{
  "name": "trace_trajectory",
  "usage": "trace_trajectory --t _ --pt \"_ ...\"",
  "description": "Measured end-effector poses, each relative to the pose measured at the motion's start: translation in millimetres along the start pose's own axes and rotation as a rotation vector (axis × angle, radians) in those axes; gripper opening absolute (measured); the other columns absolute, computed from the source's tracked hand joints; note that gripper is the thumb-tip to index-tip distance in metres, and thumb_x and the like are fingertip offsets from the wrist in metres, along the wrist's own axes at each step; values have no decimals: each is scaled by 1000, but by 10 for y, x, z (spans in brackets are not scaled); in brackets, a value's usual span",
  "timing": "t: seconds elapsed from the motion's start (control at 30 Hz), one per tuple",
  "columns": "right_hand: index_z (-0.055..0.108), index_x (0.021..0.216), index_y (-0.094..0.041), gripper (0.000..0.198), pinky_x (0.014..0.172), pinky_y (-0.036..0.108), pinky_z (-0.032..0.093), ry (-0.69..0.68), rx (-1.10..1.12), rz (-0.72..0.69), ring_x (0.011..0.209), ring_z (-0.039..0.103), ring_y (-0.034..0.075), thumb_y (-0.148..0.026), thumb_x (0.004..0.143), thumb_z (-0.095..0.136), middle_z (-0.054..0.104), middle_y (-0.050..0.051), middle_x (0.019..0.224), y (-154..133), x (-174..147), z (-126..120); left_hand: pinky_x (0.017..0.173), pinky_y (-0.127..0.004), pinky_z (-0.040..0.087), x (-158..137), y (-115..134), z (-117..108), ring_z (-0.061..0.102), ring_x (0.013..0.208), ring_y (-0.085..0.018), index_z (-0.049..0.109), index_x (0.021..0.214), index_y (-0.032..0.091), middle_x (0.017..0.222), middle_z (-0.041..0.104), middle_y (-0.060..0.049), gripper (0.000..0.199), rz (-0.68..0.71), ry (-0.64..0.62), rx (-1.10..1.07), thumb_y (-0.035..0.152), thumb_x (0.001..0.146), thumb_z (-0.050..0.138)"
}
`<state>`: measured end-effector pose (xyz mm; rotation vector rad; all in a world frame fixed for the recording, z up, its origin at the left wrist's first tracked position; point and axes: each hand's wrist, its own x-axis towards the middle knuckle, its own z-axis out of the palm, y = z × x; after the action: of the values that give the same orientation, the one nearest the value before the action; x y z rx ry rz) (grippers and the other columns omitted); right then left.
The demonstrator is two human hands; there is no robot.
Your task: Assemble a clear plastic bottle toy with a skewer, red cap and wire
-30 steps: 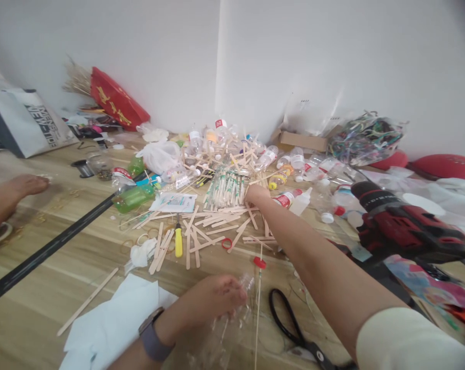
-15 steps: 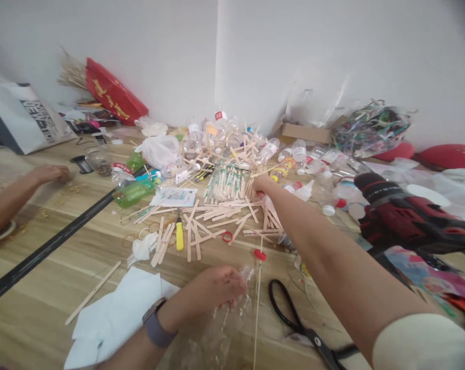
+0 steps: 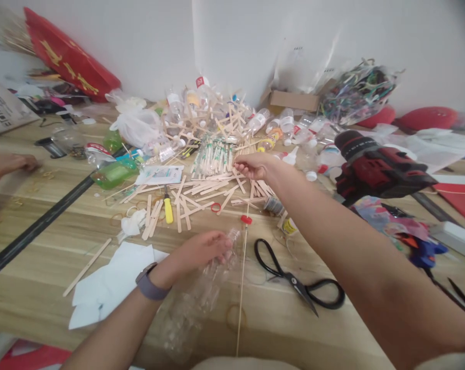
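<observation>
My left hand (image 3: 211, 247), with a watch on its wrist, is wrapped round the upper part of a clear plastic bottle (image 3: 196, 303) lying over the table. My right hand (image 3: 253, 167) reaches out above the pile of wooden craft sticks (image 3: 205, 192), its fingers pinched together. Whatever lies between those fingertips is too small to make out. Just beyond it are a bundle of thin wooden sticks (image 3: 245, 149) and green-and-white paper-wrapped sticks (image 3: 212, 156). Between my arms lies a long thin stick (image 3: 240, 288) with a red bottle cap (image 3: 246, 220) on it.
Black-handled scissors (image 3: 290, 277) lie under my right forearm. A red-black power drill (image 3: 374, 167) stands at right. A yellow screwdriver (image 3: 168, 208), white paper (image 3: 112, 282) and a green bottle (image 3: 114, 173) are at left. Another person's hand (image 3: 24, 162) rests at far left.
My right hand has drawn back from the thin-stick bundle toward me, fingers pinched. My left hand still grips the bottle. The view has shifted right and down.
</observation>
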<state>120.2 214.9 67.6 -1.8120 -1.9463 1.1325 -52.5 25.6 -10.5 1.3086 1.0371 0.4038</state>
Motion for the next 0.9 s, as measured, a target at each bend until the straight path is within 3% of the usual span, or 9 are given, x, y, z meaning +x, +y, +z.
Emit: trace_trajectory --t 0.1,0.23,0.3,0.47,0.57,0.63,0.7,0.77,0.9 --pt "58 119 -16 31 80 40 56 -101 149 -11 96 64 20 -32 93 58 62 9 117 -18 -228 103 64 -27 42 -32 54 3 62 79 -17 52 123 17 94 67 -6 52 -17 16 -19 54 86 52" --pt "62 88 -12 8 56 18 54 -205 328 -80 62 63 9 -17 91 58 69 4 78 -131 -576 315 67 -26 43 -85 119 12 62 75 -15 40 141 17 87 70 -2 62 -31 56 -40 42 86 55" --pt "58 78 -14 11 47 14 49 -252 409 -134 52 60 6 -15 89 59 66 0 66 -185 -787 424 65 -24 42 -106 129 14 61 73 -14 41 143 17 82 70 0 62 -11 71 -48 37 86 56" --pt "53 79 -19 15 52 18 52 -181 598 -319 51 63 9 -6 86 52 66 -4 61 -47 -1287 567 65 -23 41 -138 105 -1 61 74 -14 48 138 20 81 70 2 54 28 21 -123 34 86 56" --pt "60 83 -18 15 64 21 55 64 524 -398 74 69 12 -15 90 47 72 3 81 254 -1490 602 65 -24 42 -154 98 1 61 75 -14 48 135 21 89 69 0 52 42 -41 -195 37 85 57" --pt "64 97 -20 22 67 23 55 120 412 -379 92 68 16 -24 93 43 73 5 98 470 -1601 652 66 -26 43 -159 95 17 62 75 -15 47 132 21 89 68 -1 54 52 -118 -248 38 83 60" --pt "63 110 -22 27 68 26 53 98 268 -304 88 67 16 -30 93 44 71 6 109 648 -1707 721 67 -28 44 -159 91 42 62 75 -16 44 131 21 85 67 -1 58 68 -203 -291 37 79 63" --pt "63 110 -21 29 62 26 49 1 177 -263 69 63 15 -33 94 42 71 5 91 783 -1804 783 69 -30 45 -155 84 65 62 73 -16 41 129 19 82 68 -1 58 81 -247 -313 35 78 64" --pt "60 71 -20 31 51 23 34 -101 224 -309 54 45 12 -43 90 51 51 -2 62 1017 -1926 772 70 -30 45 -130 69 69 63 71 -15 48 108 18 76 67 -1 33 32 -159 -359 29 79 61"
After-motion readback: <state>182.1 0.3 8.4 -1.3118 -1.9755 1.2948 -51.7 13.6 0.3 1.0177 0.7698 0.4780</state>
